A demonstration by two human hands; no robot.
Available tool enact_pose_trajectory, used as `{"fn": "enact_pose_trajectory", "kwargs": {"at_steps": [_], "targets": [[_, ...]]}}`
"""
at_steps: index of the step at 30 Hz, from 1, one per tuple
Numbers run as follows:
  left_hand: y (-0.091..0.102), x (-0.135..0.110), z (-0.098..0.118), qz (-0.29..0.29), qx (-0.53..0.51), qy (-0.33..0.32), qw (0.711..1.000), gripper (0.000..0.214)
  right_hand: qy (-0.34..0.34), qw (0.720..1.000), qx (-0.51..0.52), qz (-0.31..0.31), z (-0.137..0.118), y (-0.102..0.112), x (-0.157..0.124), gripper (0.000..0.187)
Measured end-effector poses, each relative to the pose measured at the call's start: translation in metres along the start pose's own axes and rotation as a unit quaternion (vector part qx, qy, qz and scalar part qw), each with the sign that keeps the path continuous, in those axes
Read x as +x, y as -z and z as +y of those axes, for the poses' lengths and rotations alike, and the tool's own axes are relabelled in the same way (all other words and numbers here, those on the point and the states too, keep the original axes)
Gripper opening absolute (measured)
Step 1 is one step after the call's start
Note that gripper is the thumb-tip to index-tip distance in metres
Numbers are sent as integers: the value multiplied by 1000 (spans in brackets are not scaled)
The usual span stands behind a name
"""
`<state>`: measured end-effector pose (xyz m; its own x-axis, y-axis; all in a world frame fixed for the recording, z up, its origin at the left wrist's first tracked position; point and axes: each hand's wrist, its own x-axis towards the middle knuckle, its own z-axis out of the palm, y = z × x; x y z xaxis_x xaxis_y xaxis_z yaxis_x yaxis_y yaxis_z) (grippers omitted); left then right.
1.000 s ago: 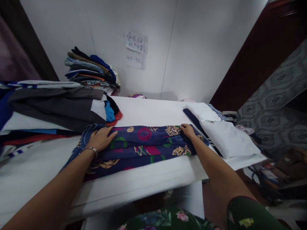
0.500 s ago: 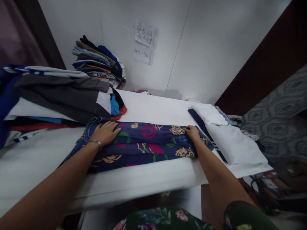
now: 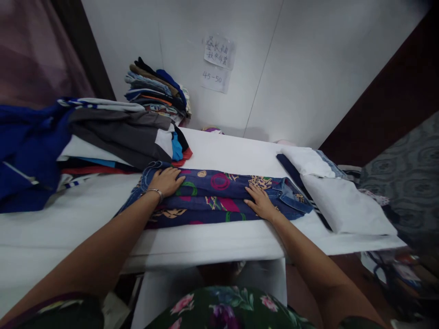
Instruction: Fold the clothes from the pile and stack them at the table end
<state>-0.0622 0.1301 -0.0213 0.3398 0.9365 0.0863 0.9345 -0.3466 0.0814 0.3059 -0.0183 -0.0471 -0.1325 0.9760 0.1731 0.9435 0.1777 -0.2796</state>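
Note:
A dark blue patterned garment with pink rings, green marks and tan prints lies folded into a long strip on the white table. My left hand, a bracelet on its wrist, lies flat and open on the strip's left end. My right hand rests flat and open on the strip right of its middle, fingers spread. A denim collar end sticks out to the right of that hand.
A heap of dark and blue clothes covers the table's left side, with a taller folded stack by the wall. Folded white cloth lies at the right end. Paper notes hang on the wall.
My right hand has slid left along the strip from its right end toward the middle. My left hand stays on the left end. The view has turned slightly left.

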Motion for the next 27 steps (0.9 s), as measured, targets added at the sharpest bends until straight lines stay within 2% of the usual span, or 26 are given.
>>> {"fn": "enact_pose_trajectory", "kwargs": {"at_steps": [3,14,27], "targets": [[1,-2,1,10,4,-6,1000,52,-13,1000,-15,-10,-2,-3,-4,56],[1,-3,4,16,6,2,1000,52,-4,1000,-13,16,1,-7,-4,55],[3,-2,2,21,-4,6,1000,53,-9,1000,3,26,-3,-2,-4,54]]}}
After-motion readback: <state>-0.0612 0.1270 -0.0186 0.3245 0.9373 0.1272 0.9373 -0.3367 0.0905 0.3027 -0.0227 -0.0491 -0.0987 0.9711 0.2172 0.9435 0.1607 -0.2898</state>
